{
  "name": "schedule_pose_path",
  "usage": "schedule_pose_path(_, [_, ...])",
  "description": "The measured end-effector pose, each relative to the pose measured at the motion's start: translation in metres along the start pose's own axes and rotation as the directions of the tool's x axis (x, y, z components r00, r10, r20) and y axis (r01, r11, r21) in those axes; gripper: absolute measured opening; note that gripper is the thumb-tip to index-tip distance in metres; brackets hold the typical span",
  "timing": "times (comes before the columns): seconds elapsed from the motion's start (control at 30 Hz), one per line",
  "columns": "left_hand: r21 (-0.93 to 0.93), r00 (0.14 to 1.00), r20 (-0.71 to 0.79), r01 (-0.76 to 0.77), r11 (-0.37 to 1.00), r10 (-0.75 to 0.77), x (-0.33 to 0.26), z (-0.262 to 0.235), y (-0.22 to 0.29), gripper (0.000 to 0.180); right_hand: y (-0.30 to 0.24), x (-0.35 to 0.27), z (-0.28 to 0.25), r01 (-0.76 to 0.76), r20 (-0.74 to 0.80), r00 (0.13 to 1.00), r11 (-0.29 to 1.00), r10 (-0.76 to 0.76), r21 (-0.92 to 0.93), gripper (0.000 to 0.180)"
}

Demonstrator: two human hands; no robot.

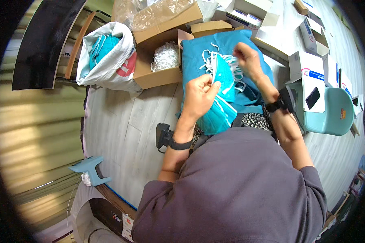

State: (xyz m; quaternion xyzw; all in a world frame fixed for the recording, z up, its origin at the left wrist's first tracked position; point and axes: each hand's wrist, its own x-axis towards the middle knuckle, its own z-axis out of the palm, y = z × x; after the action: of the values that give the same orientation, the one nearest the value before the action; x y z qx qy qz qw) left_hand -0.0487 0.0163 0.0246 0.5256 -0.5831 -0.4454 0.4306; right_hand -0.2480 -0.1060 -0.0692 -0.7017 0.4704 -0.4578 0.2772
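My left hand [200, 95] is closed on the edge of a teal face mask [225, 77], thumb on top, holding it up over my lap. Below it, more folded teal masks [215, 117] lie stacked against my body. My right hand [249, 60] is raised just right of the mask with its fingertips pinched together; whatever they hold is too small to make out. White elastic straps [240, 86] lie bunched beneath it on a blue cloth [194, 50] spread over my lap. Each wrist wears a black strapped device.
To the left stands a white sack [109, 75] with teal masks in it. Beside it an open cardboard box [156, 81] holds a heap of white straps [166, 56]. On the right, a phone [312, 98] lies on a white carton [306, 67] by a pale green stool [336, 113].
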Motion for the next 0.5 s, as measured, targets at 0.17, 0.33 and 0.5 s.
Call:
schedule_pose_path(0.17, [-0.032, 0.995, -0.099, 0.007, 0.999, -0.01, 0.005, -0.016, -0.014, 0.02, -0.039, 0.008, -0.025, 0.149, 0.084, 0.984, 0.985, -0.156, 0.083, 0.012])
schedule_pose_path(0.33, [-0.134, 0.987, -0.162, -0.002, 0.991, -0.02, 0.013, -0.018, -0.023, 0.012, -0.105, -0.021, -0.024, 0.128, 0.267, 0.945, 0.965, -0.188, 0.227, 0.019])
schedule_pose_path(0.5, [-0.221, 0.981, -0.189, 0.008, 0.975, -0.051, 0.016, -0.003, -0.018, 0.005, -0.091, -0.035, 0.005, 0.232, 0.222, 0.936, 0.953, -0.273, 0.197, 0.019])
